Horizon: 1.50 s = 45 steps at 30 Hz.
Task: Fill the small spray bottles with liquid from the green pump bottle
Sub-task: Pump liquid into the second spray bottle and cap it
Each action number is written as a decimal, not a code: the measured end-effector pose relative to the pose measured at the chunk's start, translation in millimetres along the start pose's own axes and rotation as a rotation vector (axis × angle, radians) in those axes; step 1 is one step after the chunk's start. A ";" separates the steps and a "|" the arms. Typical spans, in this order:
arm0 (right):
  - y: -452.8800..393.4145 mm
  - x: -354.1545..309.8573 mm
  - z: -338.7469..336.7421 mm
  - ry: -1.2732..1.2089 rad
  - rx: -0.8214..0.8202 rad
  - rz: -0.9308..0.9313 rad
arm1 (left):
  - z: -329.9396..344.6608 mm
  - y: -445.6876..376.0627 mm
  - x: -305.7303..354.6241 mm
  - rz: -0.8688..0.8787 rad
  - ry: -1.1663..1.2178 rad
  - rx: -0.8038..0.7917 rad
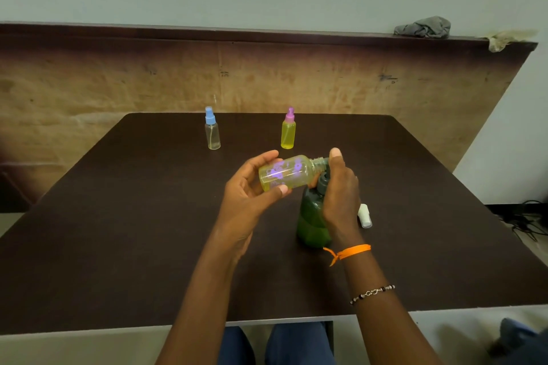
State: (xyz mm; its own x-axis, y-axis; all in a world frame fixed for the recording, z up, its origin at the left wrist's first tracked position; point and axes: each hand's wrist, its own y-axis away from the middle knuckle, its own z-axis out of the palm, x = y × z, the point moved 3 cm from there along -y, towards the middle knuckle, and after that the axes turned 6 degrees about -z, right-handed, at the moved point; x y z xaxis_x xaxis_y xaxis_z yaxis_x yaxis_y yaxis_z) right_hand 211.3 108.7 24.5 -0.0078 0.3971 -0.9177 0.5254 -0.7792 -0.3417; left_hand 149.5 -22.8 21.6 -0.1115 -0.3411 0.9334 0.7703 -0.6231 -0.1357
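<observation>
Left hand [252,195] grip clamped on tilted uncapped bottle [284,172]; right hand [339,187] grip clamped on green pump bottle [312,216], 3 o'clock; misaligned neck risks spill onto counter [148,231].

One view only — a wide-angle camera worn on the person's head, looking forward and down over both forearms. The left hand [252,187] and right hand [341,190] sit close, near the middle. Beyond them the table [118,246] runs to a wooden board [118,83] and wall — straight edges bend outward.
</observation>
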 end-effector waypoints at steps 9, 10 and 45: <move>-1.6 6.9 1.8 0.034 0.026 -0.109 | 0.2 0.0 -0.4 -0.003 -0.015 0.002; -0.4 6.0 2.7 -0.046 0.037 -0.087 | -0.3 0.0 -0.4 -0.004 -0.014 0.006; 3.0 -1.9 -1.8 0.084 0.012 -0.014 | -1.3 0.0 -2.2 -0.002 -0.006 0.011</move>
State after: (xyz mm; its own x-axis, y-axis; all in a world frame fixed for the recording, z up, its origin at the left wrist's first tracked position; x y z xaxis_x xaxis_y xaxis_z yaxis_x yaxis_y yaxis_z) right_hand 214.4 106.4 25.6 0.0569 0.4472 -0.8926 0.5151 -0.7790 -0.3575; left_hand 149.0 -23.0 19.1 -0.1095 -0.3353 0.9357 0.7770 -0.6160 -0.1298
